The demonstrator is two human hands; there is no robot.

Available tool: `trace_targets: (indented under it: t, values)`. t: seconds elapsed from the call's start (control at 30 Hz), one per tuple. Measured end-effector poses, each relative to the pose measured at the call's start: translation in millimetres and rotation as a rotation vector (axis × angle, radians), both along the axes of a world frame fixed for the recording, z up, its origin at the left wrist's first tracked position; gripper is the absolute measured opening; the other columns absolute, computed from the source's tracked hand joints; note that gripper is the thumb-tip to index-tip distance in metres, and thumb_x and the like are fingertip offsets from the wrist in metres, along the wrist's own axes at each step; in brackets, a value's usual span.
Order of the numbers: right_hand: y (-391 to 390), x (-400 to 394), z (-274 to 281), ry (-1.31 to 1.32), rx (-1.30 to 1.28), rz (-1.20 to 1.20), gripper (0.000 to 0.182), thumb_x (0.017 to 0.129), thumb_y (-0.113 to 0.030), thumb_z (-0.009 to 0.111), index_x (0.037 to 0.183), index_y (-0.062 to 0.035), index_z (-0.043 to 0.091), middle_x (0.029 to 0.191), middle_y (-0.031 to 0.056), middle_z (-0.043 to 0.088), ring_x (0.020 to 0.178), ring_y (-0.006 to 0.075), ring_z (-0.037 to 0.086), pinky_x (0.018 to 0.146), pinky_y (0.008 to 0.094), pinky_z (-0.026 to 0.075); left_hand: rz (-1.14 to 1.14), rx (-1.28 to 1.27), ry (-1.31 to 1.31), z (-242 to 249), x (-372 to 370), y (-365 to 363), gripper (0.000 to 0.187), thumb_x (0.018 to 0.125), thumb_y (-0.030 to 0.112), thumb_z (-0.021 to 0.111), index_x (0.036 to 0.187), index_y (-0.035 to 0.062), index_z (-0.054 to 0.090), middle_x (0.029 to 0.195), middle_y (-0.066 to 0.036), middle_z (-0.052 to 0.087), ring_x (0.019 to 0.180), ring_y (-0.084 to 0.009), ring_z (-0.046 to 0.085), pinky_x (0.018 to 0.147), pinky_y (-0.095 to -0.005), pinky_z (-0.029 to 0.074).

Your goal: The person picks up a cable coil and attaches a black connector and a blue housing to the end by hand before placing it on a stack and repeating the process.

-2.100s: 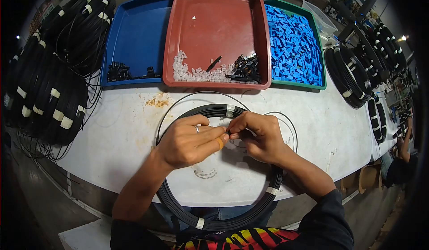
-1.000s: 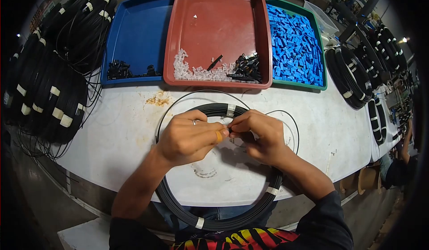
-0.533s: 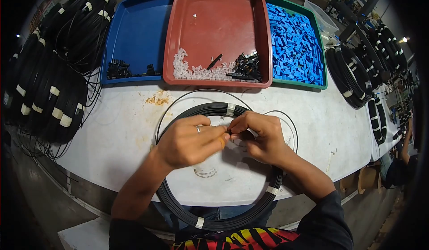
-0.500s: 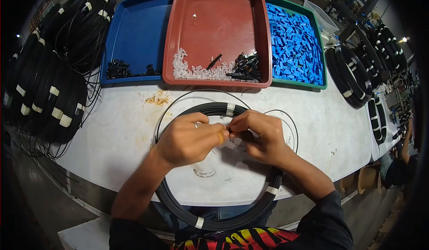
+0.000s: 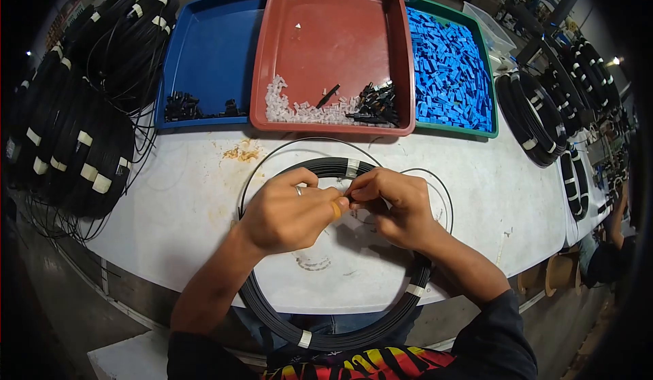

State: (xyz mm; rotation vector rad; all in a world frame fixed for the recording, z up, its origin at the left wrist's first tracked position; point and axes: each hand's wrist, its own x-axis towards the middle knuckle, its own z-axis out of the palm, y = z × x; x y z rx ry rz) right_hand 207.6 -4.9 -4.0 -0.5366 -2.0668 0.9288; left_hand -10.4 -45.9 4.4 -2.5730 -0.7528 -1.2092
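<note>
Over the middle of a black cable coil (image 5: 255, 305), my two hands meet fingertip to fingertip. My left hand (image 5: 286, 210), with a ring and a tan band on its fingers, pinches a small black piece (image 5: 349, 194). From the other side, the thumb and fingers of my right hand (image 5: 398, 206) are closed on the same piece. Fingers cover most of it, and I cannot tell whether it is a cable end or a connector. White tape binds the coil, which overhangs the near table edge. Thin loose cable (image 5: 272, 150) arcs out beyond the coil.
Behind the coil stand a blue tray (image 5: 211, 47) with black parts, a red tray (image 5: 333, 33) with clear and black pieces, and a green tray (image 5: 494, 125) full of blue pieces. Taped cable coils (image 5: 75, 128) pile at left; more coils (image 5: 534, 115) stand at right, near another person's arm (image 5: 619, 220).
The view has shifted very slightly. Both hands stay pinched together over the coil, with only a small movement at the fingertips.
</note>
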Motion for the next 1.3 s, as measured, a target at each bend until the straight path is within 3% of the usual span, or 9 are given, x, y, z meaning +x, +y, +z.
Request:
trace_targets:
  t: [0.27,0.33,0.4,0.5,0.63,0.83,0.93,1.03,1.3]
  values:
    - [-0.7,-1.6,12.1,0.027,0.825,-0.067,0.016,0.070,-0.001,0.073,0.078,0.0055,0.061,0.093,0.0188,0.069,0.079,0.0299,0.069,0.067,0.0388,0.057,-0.072,-0.710,-0.563,0.0,5.3,-7.3,0.014,0.075,-0.001,0.084,0.075,0.0007,0.070,0.072,-0.009,0.072,0.060,-0.0172,0.065,0.061,-0.0305,0.053]
    - [-2.5,1.6,11.0,-0.012,0.746,-0.058,0.017,0.067,0.007,0.071,0.080,0.0058,0.062,0.093,0.0180,0.071,0.079,0.0289,0.071,0.067,0.0370,0.058,-0.073,-0.445,-0.374,-1.4,3.4,-3.0,0.012,0.076,-0.001,0.081,0.075,0.0008,0.069,0.074,-0.009,0.071,0.060,-0.0170,0.065,0.062,-0.0308,0.053]
    - [-2.6,2.8,5.6,0.033,0.009,-0.005,0.022,0.064,0.016,0.065,0.084,0.0056,0.062,0.093,0.0169,0.072,0.077,0.0280,0.073,0.067,0.0350,0.059,-0.069,-0.178,-0.186,-1.2,2.5,-1.8,0.011,0.078,-0.002,0.079,0.075,0.0009,0.069,0.076,-0.009,0.071,0.061,-0.0167,0.064,0.063,-0.0311,0.053]
    - [0.3,3.4,3.4,0.030,0.019,0.028,0.029,0.063,0.020,0.060,0.087,0.0048,0.062,0.092,0.0160,0.073,0.077,0.0274,0.073,0.067,0.0335,0.059,-0.003,0.137,0.047,-2.8,3.3,-3.1,0.010,0.080,0.002,0.075,0.074,0.0010,0.067,0.080,-0.010,0.069,0.064,-0.0153,0.064,0.062,-0.0314,0.053]
    - [-0.2,2.9,4.7,0.017,0.152,-0.024,0.026,0.065,0.016,0.065,0.088,0.0038,0.064,0.097,0.0164,0.072,0.080,0.0279,0.072,0.068,0.0347,0.058,-0.025,0.064,-0.044,-1.1,2.9,0.0,0.011,0.078,0.001,0.079,0.074,0.0006,0.068,0.078,-0.011,0.071,0.063,-0.0163,0.065,0.062,-0.0312,0.054]
    - [1.6,-0.6,11.5,0.059,0.742,-0.027,0.023,0.066,0.001,0.072,0.087,0.0071,0.064,0.093,0.0197,0.067,0.077,0.0314,0.068,0.066,0.0378,0.056,-0.082,-0.788,-0.599,3.8,6.1,-12.0,0.012,0.074,-0.005,0.082,0.079,-0.0026,0.071,0.074,-0.010,0.073,0.058,-0.0176,0.066,0.062,-0.0311,0.055]
    - [-4.5,3.7,9.8,-0.014,0.661,-0.040,0.023,0.064,0.008,0.069,0.085,0.0065,0.063,0.094,0.0189,0.069,0.077,0.0311,0.069,0.066,0.0372,0.057,-0.101,-0.252,-0.282,-4.3,3.4,-1.9,0.010,0.075,-0.004,0.081,0.079,-0.0018,0.072,0.077,-0.010,0.073,0.059,-0.0178,0.066,0.063,-0.0318,0.055]
    - [-3.4,2.9,1.9,0.004,-0.015,-0.025,0.031,0.061,0.017,0.058,0.088,0.0033,0.063,0.095,0.0144,0.071,0.079,0.0305,0.070,0.067,0.0355,0.057,-0.012,0.106,0.052,5.4,4.4,-3.0,0.010,0.076,-0.004,0.081,0.081,-0.0029,0.072,0.077,-0.014,0.074,0.062,-0.0183,0.068,0.060,-0.0316,0.054]
    - [0.7,1.7,11.8,0.010,0.647,-0.066,0.024,0.064,0.011,0.069,0.084,0.0030,0.062,0.096,0.0158,0.069,0.079,0.0286,0.069,0.068,0.0358,0.057,-0.029,-0.350,-0.396,-0.9,6.7,-3.0,0.015,0.070,0.000,0.086,0.075,0.0003,0.072,0.076,-0.011,0.075,0.061,-0.0191,0.068,0.058,-0.0282,0.055]
